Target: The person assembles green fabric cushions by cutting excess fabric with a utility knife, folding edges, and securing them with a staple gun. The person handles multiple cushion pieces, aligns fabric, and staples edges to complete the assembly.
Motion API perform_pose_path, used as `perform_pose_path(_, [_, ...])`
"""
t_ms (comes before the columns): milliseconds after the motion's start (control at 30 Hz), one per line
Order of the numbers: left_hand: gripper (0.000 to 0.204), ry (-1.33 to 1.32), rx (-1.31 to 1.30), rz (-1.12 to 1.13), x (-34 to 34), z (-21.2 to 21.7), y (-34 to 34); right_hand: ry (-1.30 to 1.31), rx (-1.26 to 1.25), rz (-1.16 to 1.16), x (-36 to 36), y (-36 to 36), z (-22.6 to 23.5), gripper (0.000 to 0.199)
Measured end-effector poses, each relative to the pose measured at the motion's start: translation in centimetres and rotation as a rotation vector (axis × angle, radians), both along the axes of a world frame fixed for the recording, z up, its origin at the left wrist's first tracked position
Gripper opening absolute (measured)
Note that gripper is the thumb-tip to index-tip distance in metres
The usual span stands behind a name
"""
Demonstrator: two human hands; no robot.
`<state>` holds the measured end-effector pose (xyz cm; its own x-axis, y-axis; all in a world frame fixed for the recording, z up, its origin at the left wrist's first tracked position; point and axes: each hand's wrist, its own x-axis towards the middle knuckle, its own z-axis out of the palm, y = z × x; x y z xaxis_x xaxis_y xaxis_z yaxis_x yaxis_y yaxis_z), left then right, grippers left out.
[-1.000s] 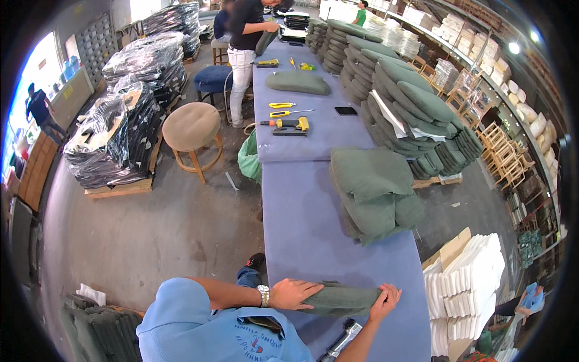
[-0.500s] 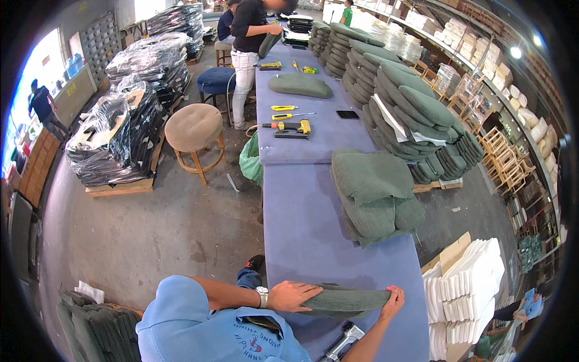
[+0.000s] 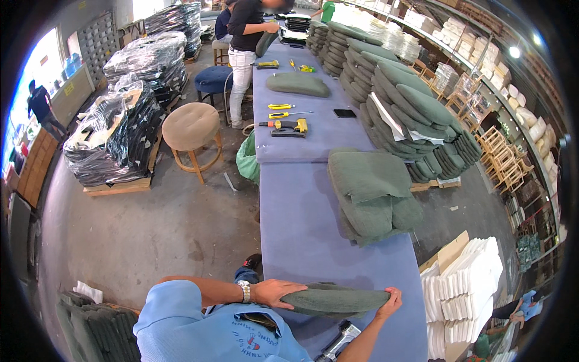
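Note:
A dark green padded cushion (image 3: 338, 300) lies crosswise at the near end of the table, its curved edge toward me. My left hand (image 3: 276, 293), with a metal watch on the wrist, is closed over its left end. At the opposite end my right hand (image 3: 390, 303) grips the corner, thumb and fingers around the fabric. The cushion's underside is hidden. Beside my right forearm a silver and black staple gun (image 3: 341, 340) rests on the table, partly covered by the arm.
Green covers (image 3: 374, 193) are piled farther up the purple-covered table (image 3: 295, 211). Beyond lie a yellow staple gun (image 3: 292, 126), a screwdriver (image 3: 291, 114), a phone (image 3: 344, 113) and cushion stacks (image 3: 404, 102). White foam pads (image 3: 467, 283) stand right; a round stool (image 3: 192, 127) stands left.
My left hand has shifted left along with the cushion's left end, while my right hand keeps its corner. The view has moved slightly. A distant person in green has moved left.

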<state>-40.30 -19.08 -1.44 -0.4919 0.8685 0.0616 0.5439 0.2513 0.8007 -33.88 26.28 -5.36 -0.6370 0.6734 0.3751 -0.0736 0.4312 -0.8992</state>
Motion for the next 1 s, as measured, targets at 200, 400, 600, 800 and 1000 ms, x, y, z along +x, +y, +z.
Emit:
perform_pose_path(200, [0.084,-0.156,-0.062,0.034,-1.1,-1.5,-1.0,-0.013,-0.117,-0.075,-1.0,0.1,-0.4,0.036])
perform_pose_path(400, [0.080,-0.182,-0.118,0.228,-1.4,0.2,-0.8,0.023,-0.296,-0.163,-3.0,-0.1,0.6,0.039])
perform_pose_path(600, [0.076,0.283,-0.030,0.270,-3.7,19.3,0.3,0.136,-0.711,-0.192,-1.3,-3.2,0.0,0.054])
perform_pose_path(800, [0.068,0.474,-0.034,0.251,-6.0,22.8,5.0,0.016,-0.770,-0.105,-1.6,-10.8,0.4,0.073])
perform_pose_path(1000, [0.066,0.421,-0.098,0.122,-5.8,23.9,4.6,-0.699,-0.482,0.059,2.6,-5.8,0.6,0.092])
